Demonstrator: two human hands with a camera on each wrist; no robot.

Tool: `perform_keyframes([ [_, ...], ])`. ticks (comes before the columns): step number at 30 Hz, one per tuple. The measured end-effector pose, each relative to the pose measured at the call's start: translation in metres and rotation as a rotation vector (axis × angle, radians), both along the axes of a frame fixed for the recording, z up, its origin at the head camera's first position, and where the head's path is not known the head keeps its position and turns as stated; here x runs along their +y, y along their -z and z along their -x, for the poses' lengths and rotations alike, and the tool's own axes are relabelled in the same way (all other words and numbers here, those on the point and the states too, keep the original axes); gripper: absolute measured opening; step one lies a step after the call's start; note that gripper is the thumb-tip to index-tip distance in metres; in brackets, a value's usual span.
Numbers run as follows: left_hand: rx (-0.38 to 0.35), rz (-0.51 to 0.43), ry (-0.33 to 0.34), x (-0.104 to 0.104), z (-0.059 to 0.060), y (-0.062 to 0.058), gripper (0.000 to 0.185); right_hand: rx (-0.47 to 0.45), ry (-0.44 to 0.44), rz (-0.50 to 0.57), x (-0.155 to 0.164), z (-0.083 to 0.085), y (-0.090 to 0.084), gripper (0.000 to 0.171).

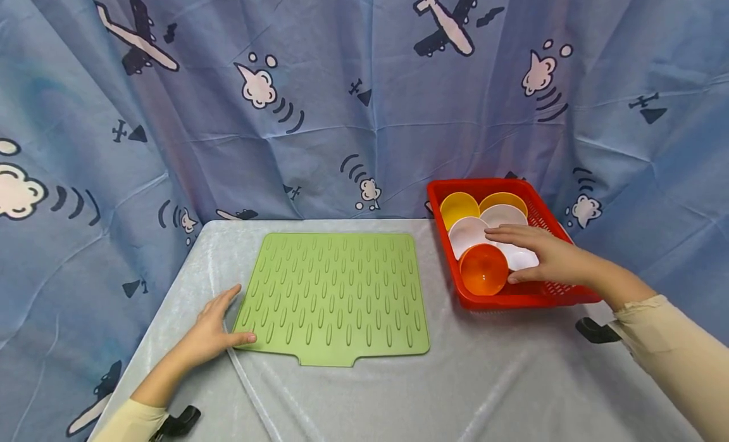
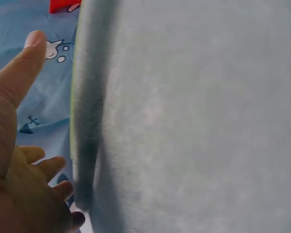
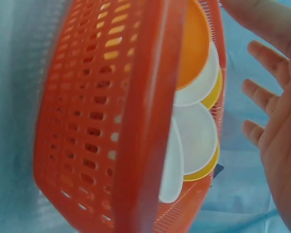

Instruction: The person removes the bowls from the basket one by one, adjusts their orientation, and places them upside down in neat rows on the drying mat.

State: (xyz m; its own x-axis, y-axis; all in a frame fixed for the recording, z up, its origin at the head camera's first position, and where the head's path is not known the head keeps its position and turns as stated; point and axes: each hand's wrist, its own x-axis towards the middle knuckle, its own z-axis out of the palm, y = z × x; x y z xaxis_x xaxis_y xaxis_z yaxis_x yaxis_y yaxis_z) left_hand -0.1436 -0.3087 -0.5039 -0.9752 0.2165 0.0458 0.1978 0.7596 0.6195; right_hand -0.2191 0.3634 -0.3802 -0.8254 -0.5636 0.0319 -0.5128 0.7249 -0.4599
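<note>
Our right hand hovers with fingers spread and relaxed over the bowls in the red basket at the right; the orange bowl nearest us looks light, stiff plastic (probably slick), best pinched at its rim. Our left hand lies flat, steadying the green mat.

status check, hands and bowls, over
Left hand open, resting on the green mat corner. Right hand open over the bowls in the red basket, thumb near the orange bowl. Nothing blocking.
</note>
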Motion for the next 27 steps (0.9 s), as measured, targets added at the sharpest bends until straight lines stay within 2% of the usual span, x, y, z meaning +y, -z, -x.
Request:
perform_keyframes([
  [4,-0.034,-0.003,-0.003,0.0,0.0,0.004,0.117,-0.013,-0.057,-0.037,0.001,0.01,0.008,0.084],
  [7,-0.026,0.012,0.002,0.0,0.001,0.007,0.114,-0.032,-0.07,-0.069,0.0,0.014,0.014,0.086],
  [15,0.004,0.043,0.023,0.0,0.005,0.009,0.113,-0.04,-0.06,-0.136,-0.001,0.022,0.026,0.091],
  [27,-0.029,0.078,0.071,-0.004,0.004,0.004,0.117,-0.118,-0.044,-0.268,-0.001,0.028,0.041,0.105],
])
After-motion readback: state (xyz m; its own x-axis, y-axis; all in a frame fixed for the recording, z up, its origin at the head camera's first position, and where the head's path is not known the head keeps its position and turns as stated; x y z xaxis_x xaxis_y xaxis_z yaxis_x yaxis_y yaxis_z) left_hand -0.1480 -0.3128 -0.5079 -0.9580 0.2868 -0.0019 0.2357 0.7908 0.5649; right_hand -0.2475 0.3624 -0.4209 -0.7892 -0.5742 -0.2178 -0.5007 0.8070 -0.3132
